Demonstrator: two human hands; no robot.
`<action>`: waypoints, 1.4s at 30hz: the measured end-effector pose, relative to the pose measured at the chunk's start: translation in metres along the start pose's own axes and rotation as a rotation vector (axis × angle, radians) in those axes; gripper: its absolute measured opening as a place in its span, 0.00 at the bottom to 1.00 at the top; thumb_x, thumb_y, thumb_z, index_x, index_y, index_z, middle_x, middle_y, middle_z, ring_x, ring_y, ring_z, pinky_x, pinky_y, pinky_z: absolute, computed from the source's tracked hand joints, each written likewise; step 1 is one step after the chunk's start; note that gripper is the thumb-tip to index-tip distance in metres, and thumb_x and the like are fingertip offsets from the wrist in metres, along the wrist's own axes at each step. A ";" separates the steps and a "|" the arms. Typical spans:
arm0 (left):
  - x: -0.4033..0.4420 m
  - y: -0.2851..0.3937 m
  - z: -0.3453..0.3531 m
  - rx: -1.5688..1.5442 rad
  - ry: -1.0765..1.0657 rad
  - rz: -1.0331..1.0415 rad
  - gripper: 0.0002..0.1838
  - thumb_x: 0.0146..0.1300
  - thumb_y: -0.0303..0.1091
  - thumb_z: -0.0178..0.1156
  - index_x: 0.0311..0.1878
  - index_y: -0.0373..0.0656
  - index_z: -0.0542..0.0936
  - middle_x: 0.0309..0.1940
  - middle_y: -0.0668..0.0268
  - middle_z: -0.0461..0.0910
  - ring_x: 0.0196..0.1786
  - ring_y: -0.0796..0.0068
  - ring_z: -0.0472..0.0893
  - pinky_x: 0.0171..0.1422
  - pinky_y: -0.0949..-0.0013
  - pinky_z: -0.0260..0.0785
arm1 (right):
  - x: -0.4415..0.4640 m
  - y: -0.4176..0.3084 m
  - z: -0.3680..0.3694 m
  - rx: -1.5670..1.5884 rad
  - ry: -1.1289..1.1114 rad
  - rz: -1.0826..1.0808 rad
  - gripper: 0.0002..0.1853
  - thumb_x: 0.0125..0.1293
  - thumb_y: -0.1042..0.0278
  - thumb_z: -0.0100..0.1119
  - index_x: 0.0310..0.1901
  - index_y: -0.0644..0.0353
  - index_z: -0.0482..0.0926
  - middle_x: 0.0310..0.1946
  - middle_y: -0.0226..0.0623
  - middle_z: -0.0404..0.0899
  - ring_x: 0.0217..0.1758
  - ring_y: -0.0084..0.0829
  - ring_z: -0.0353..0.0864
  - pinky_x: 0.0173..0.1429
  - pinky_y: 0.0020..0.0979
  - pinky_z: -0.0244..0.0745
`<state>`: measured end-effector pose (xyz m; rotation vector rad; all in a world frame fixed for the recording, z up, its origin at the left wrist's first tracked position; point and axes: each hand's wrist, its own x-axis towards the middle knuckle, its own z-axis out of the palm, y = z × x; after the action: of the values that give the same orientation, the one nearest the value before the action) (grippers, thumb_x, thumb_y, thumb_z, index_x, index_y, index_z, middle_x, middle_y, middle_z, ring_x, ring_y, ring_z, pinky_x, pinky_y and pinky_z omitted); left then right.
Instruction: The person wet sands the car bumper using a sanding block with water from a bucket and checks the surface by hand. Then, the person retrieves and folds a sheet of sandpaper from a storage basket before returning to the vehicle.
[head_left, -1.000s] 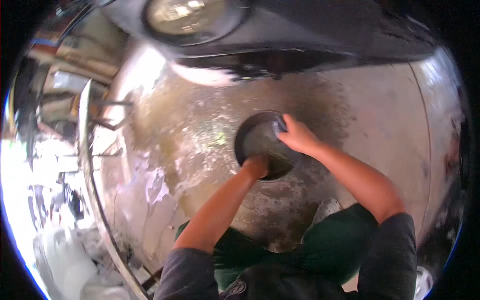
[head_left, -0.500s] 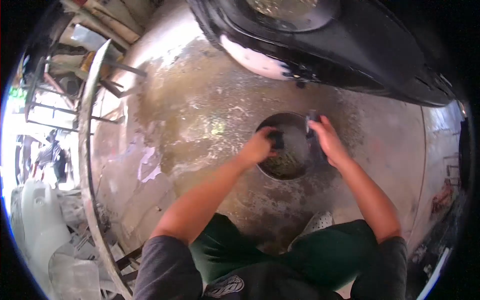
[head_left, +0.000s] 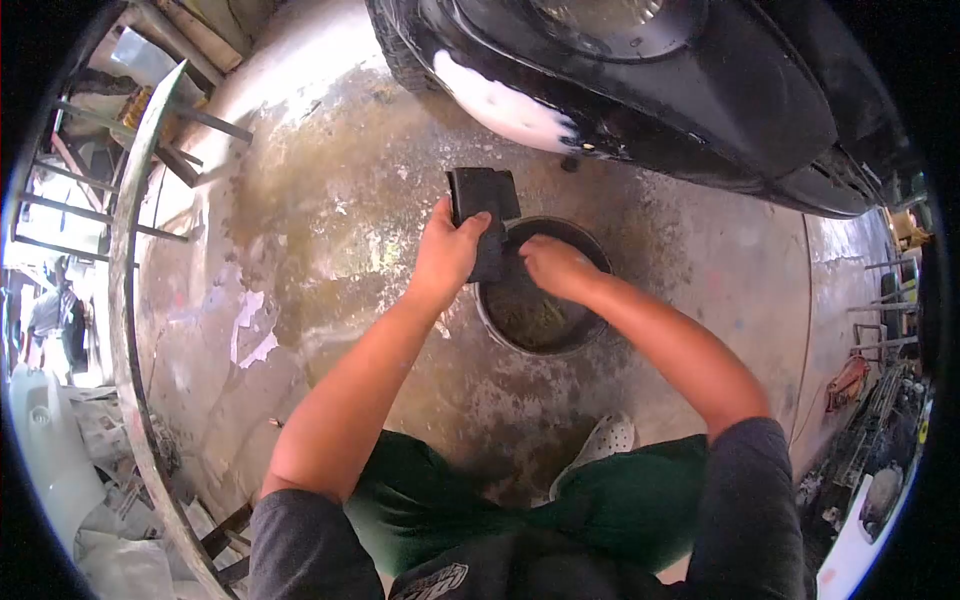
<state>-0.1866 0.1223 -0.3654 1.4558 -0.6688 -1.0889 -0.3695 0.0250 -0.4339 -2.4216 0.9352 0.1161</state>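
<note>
A dark sheet (head_left: pixel 484 215), apparently folded, is gripped in my left hand (head_left: pixel 447 255), with the thumb on its face, at the upper left rim of a round dark bucket (head_left: pixel 484 318). Over the bucket's opening is my right hand (head_left: pixel 556 268), its fingers curled together near the sheet's lower right edge. Whether those fingers hold anything is hidden. Cloudy liquid (head_left: pixel 525 318) shows inside the bucket, which stands on the wet, stained floor (head_left: pixel 350 240).
A black car bumper (head_left: pixel 690 130) with a pinkish-white patch (head_left: pixel 505 108) hangs over the upper right. At the left is a long wooden rail (head_left: pixel 122 300) with metal bars. White panels (head_left: pixel 65 450) lie lower left, and assorted parts (head_left: pixel 870 430) lie far right.
My left hand has come up out of the bucket to its upper left with the dark sheet. My right hand has moved from the right rim to over the opening. The view has shifted.
</note>
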 end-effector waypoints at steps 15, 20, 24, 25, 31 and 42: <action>0.022 -0.032 -0.066 -0.065 0.168 -0.164 0.39 0.65 0.40 0.58 0.77 0.41 0.55 0.51 0.51 0.78 0.44 0.62 0.83 0.43 0.58 0.81 | 0.063 0.107 0.167 -0.290 -0.637 0.387 0.25 0.71 0.52 0.51 0.66 0.53 0.78 0.69 0.44 0.73 0.72 0.47 0.71 0.74 0.47 0.65; 0.034 -0.065 -0.069 0.200 0.115 -0.217 0.54 0.49 0.50 0.74 0.76 0.38 0.60 0.61 0.46 0.72 0.55 0.56 0.80 0.55 0.59 0.78 | 0.054 0.079 0.084 0.336 -0.414 0.566 0.24 0.70 0.54 0.53 0.63 0.54 0.80 0.66 0.46 0.77 0.67 0.46 0.76 0.67 0.48 0.71; 0.035 -0.082 -0.063 0.323 0.141 -0.151 0.52 0.54 0.40 0.71 0.76 0.32 0.54 0.54 0.49 0.76 0.49 0.61 0.81 0.49 0.62 0.77 | 0.071 0.123 0.121 0.376 -0.372 0.730 0.24 0.69 0.55 0.54 0.62 0.55 0.80 0.66 0.45 0.76 0.67 0.44 0.76 0.66 0.47 0.71; 0.033 -0.077 -0.059 0.261 0.130 -0.133 0.50 0.55 0.38 0.69 0.76 0.31 0.54 0.52 0.51 0.78 0.46 0.62 0.81 0.47 0.63 0.76 | 0.071 0.124 0.135 0.105 -0.505 0.615 0.24 0.68 0.55 0.55 0.63 0.55 0.80 0.67 0.45 0.75 0.68 0.44 0.75 0.67 0.48 0.70; 0.022 -0.055 -0.050 0.215 0.065 -0.129 0.43 0.55 0.37 0.62 0.73 0.31 0.60 0.47 0.52 0.79 0.47 0.62 0.80 0.52 0.62 0.73 | 0.050 0.057 0.123 -0.268 -0.767 0.432 0.22 0.62 0.59 0.62 0.57 0.55 0.84 0.61 0.43 0.80 0.62 0.43 0.80 0.66 0.45 0.72; 0.013 -0.046 -0.034 0.522 0.048 0.099 0.47 0.56 0.38 0.62 0.78 0.35 0.55 0.54 0.47 0.76 0.48 0.60 0.80 0.54 0.62 0.73 | 0.026 0.042 0.057 0.025 -0.293 0.221 0.27 0.64 0.57 0.64 0.63 0.58 0.79 0.66 0.47 0.75 0.69 0.49 0.74 0.70 0.42 0.70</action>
<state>-0.1589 0.1347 -0.4154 1.8597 -1.0309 -0.8317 -0.3710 0.0127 -0.5080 -2.1936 1.0537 0.5204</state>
